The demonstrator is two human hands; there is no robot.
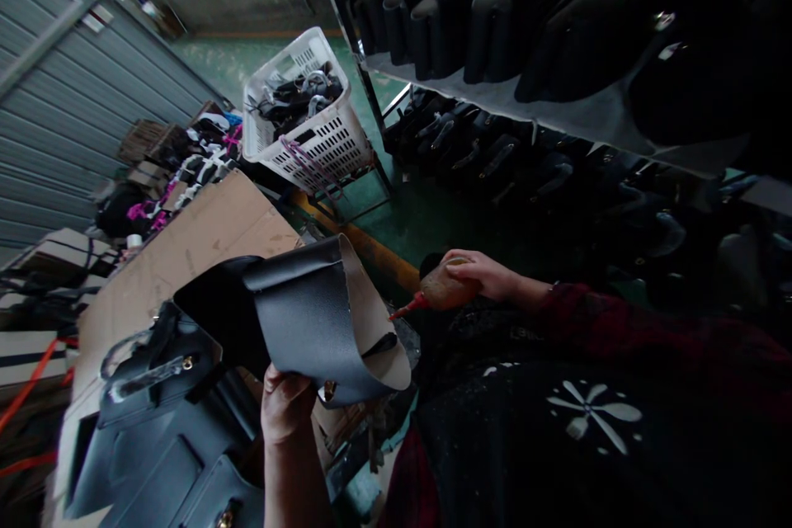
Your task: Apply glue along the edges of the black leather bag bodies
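Observation:
My left hand (288, 404) is closed on the lower edge of a black leather bag piece (303, 313), whose pale inner side curls open toward me. A small gold clasp shows on its lower edge near my fingers. In my right hand (479, 271) is a squeeze bottle (449, 287) with amber contents and a red nozzle. The nozzle's tip is at or very near the open edge of the piece; I cannot tell whether they touch. More black bag pieces (173, 437) lie stacked beside my left hand, one with a plastic-wrapped handle.
A cardboard-covered table (204, 223) is on the left. Behind it, a white plastic basket (346, 140) of black parts stands on a metal stand. Shelves (525, 95) full of black bags rise at the right. Boxes and bundled pieces line the corrugated wall at far left.

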